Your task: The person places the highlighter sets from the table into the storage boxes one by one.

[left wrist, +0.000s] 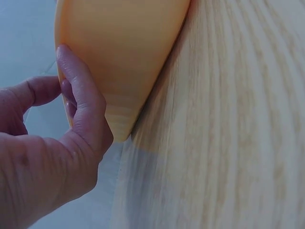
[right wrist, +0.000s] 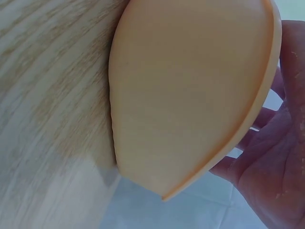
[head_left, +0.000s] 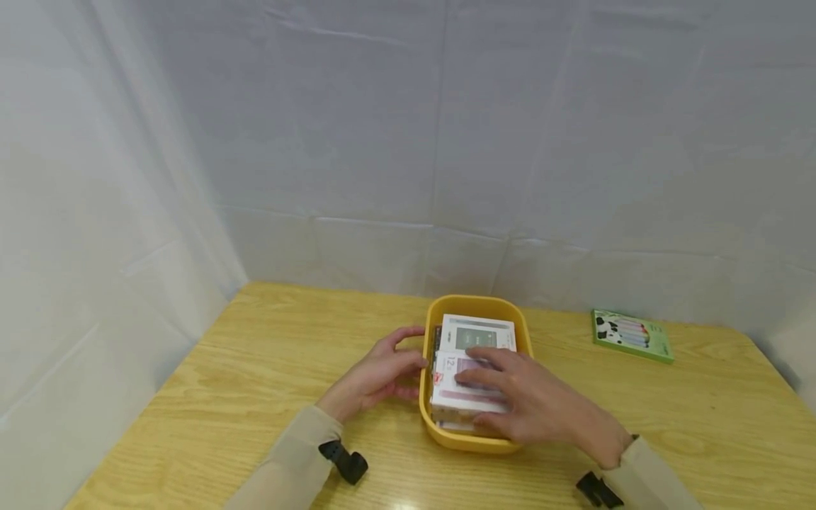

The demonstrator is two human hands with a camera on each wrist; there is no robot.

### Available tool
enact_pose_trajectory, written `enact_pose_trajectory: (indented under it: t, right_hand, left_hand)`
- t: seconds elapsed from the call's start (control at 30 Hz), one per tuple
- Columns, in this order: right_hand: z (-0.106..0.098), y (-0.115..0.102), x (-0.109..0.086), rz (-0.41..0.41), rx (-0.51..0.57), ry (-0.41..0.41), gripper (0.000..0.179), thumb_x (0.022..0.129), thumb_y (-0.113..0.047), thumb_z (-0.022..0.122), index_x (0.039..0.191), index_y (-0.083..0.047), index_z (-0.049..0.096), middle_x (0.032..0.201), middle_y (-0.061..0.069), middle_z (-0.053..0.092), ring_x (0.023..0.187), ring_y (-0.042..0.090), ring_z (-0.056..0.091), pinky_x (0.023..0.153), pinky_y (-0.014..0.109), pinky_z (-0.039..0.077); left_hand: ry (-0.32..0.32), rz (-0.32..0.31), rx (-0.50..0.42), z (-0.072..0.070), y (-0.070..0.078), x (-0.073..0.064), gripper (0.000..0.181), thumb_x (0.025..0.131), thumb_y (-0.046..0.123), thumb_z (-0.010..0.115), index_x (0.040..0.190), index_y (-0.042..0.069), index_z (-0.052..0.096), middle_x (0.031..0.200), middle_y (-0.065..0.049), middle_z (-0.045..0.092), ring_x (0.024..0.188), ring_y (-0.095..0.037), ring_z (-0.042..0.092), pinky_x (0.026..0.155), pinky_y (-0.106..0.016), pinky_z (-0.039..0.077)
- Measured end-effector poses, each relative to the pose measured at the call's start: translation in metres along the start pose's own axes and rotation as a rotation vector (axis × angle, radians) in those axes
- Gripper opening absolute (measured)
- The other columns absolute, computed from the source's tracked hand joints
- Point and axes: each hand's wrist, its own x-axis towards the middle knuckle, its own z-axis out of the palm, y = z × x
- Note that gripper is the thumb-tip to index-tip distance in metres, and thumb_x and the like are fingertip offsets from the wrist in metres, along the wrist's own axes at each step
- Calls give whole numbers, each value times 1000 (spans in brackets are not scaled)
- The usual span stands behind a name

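Observation:
A yellow plastic basket [head_left: 473,444] stands on the wooden table, with white boxes inside. One white box with a grey-green panel [head_left: 478,338] lies at the far end. A second white box with purple print [head_left: 472,397] lies nearer. My left hand [head_left: 382,368] pinches the basket's left rim, its thumb on the rim and fingers against the outer wall [left wrist: 128,43]. Reaching over the right rim, my right hand [head_left: 532,397] rests its spread fingers on the purple-printed box. In the right wrist view, the basket wall [right wrist: 190,86] hides its fingertips.
A flat green pack with a panda and coloured pens [head_left: 631,336] lies to the right of the basket, near the back edge. White sheeting [head_left: 382,142] hangs behind the wooden table [head_left: 274,340] and along its left side. Each sleeve has a black strap [head_left: 344,460] at the wrist.

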Motion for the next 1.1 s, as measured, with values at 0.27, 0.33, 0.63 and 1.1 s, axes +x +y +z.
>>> enact_pose_trajectory:
  t: [0.27,0.33,0.63,1.1]
  right_hand:
    - [-1,2,3,-21,-11,17,56,86,-44,79,137,-28,63,147,10,57,130,30,59,104,53,52]
    - [-3,2,3,-9,-18,23,58,87,-46,77,140,-29,61,149,10,56,131,30,58,104,54,52]
    - [-18,11,-9,98,-35,64,59,91,-49,71,144,-26,58,155,10,51,136,34,54,107,60,47]
    - [-45,59,-53,146,-188,282,65,81,-36,82,140,-19,60,144,15,58,121,43,61,90,66,49]
  left_hand:
    - [-3,3,5,-3,0,1,66,93,9,61,154,15,36,124,-15,64,93,-18,67,65,-28,59]
    - [3,-2,8,-4,0,1,66,93,9,61,154,15,36,122,-14,65,91,-17,66,64,-29,59]
    - [13,-3,22,-3,2,0,66,93,9,62,154,15,36,123,-17,65,92,-20,66,65,-30,59]
    - [29,-13,34,0,3,-2,66,94,10,62,154,16,37,128,-19,64,94,-20,67,66,-29,60]
